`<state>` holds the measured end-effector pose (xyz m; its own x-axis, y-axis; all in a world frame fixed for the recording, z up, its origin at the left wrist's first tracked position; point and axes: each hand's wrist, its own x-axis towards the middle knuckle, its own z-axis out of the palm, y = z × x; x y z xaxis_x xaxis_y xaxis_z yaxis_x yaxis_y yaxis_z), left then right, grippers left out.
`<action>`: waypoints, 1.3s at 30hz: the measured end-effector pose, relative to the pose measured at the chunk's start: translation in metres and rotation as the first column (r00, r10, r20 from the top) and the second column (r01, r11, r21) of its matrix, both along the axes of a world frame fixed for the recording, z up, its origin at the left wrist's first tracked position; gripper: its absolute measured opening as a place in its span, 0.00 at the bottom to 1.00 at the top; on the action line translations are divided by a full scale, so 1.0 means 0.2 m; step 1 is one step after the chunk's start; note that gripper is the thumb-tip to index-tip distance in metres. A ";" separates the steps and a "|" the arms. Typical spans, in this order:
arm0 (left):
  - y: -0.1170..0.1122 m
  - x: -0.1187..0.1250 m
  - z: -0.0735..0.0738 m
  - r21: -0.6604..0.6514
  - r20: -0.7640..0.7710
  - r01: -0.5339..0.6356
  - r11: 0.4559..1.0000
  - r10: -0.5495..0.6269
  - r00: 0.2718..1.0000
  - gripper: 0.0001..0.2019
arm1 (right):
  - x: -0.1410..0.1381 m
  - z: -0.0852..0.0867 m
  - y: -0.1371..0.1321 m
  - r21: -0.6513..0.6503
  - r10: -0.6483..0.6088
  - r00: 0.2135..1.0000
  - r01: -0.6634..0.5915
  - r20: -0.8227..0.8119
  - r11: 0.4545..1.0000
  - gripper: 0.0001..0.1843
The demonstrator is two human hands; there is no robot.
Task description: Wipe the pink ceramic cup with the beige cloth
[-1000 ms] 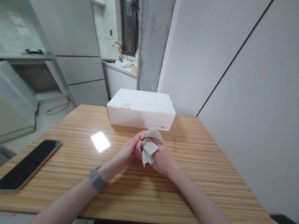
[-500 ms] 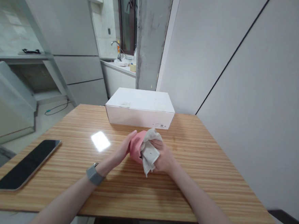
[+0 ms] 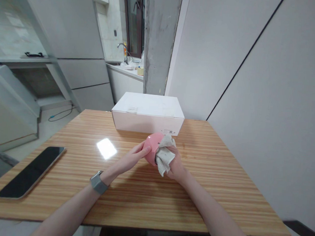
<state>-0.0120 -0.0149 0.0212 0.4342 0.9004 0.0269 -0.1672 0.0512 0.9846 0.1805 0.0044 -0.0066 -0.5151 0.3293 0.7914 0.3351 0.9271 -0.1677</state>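
A glossy pink, rounded bowl-like object (image 3: pixel 151 143) with angled faces is held above the table; its exact kind is unclear. My left hand (image 3: pixel 135 156) grips its left side, thumb across the near face and fingers behind. On the opposite side, my right hand (image 3: pixel 176 166) clutches a crumpled light grey cloth (image 3: pixel 165 155), pressed against the object's right side. The cloth covers that side, so I cannot tell how far it goes in. A grey-strapped watch (image 3: pixel 99 183) is on my left wrist.
Behind the hands, a closed white box (image 3: pixel 147 122) stands at the far edge of the striped wooden table (image 3: pixel 145 210). A dark-screened phone or tablet (image 3: pixel 32 174) lies at the left. A white wall (image 3: pixel 269 104) runs along the right.
Both hands have shifted slightly right and up with the pink object and the cloth. The object has turned, and my left thumb now lies across its near face.
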 end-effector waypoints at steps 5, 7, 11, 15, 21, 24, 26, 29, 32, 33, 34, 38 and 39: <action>0.00 0.03 -0.04 -0.072 0.262 0.031 0.997 -0.011 0.965 0.23 | 0.01 0.02 0.00 0.103 -0.004 1.000 0.006 -0.027 0.995 0.13; 0.01 0.03 -0.05 -0.159 0.314 0.020 0.987 0.032 0.949 0.17 | 0.00 0.03 -0.01 0.169 0.050 0.998 -0.054 0.025 0.984 0.14; 0.03 -0.01 -0.03 -0.260 0.245 -0.030 0.965 0.096 0.965 0.21 | -0.05 0.03 -0.04 0.206 0.144 0.974 -0.179 0.175 0.962 0.16; 0.03 -0.05 -0.01 -0.221 0.022 -0.025 0.975 0.030 0.999 0.22 | -0.07 0.03 -0.06 0.205 0.143 0.970 -0.183 0.196 0.961 0.19; 0.03 -0.05 -0.03 -0.023 -0.023 -0.097 0.995 0.097 0.995 0.17 | -0.04 0.01 -0.03 0.125 0.103 0.991 -0.114 0.086 0.986 0.13; 0.01 -0.04 -0.02 0.053 -0.052 -0.091 0.994 0.093 0.994 0.17 | -0.02 -0.01 -0.02 0.052 0.049 0.999 -0.050 0.024 0.997 0.08; 0.00 -0.04 -0.02 0.044 -0.081 -0.046 0.998 0.049 0.995 0.17 | -0.01 -0.02 -0.01 0.028 0.004 1.000 -0.003 -0.017 1.000 0.07; 0.00 -0.03 -0.05 -0.025 0.013 0.041 0.999 -0.040 0.999 0.17 | 0.00 -0.01 -0.01 0.067 -0.026 0.999 0.029 -0.042 0.997 0.06; 0.01 0.00 -0.07 -0.129 0.211 0.092 0.987 -0.063 0.975 0.18 | 0.00 0.01 -0.01 0.155 0.004 1.000 -0.001 -0.019 0.988 0.08; 0.01 0.01 -0.07 -0.171 0.260 0.068 0.983 -0.022 0.965 0.18 | -0.01 0.02 -0.01 0.176 0.027 1.000 -0.026 -0.003 0.984 0.08; 0.01 0.02 -0.06 -0.215 0.287 0.032 0.976 0.032 0.957 0.17 | -0.02 0.02 -0.01 0.198 0.052 0.999 -0.054 0.016 0.979 0.08; 0.01 0.00 -0.04 -0.299 0.212 -0.049 0.953 0.117 0.970 0.23 | -0.04 0.02 -0.04 0.249 0.146 0.984 -0.169 0.106 0.954 0.09; 0.01 -0.01 -0.03 -0.279 0.165 -0.049 0.959 0.098 0.981 0.23 | -0.05 0.02 -0.04 0.246 0.158 0.980 -0.184 0.121 0.952 0.10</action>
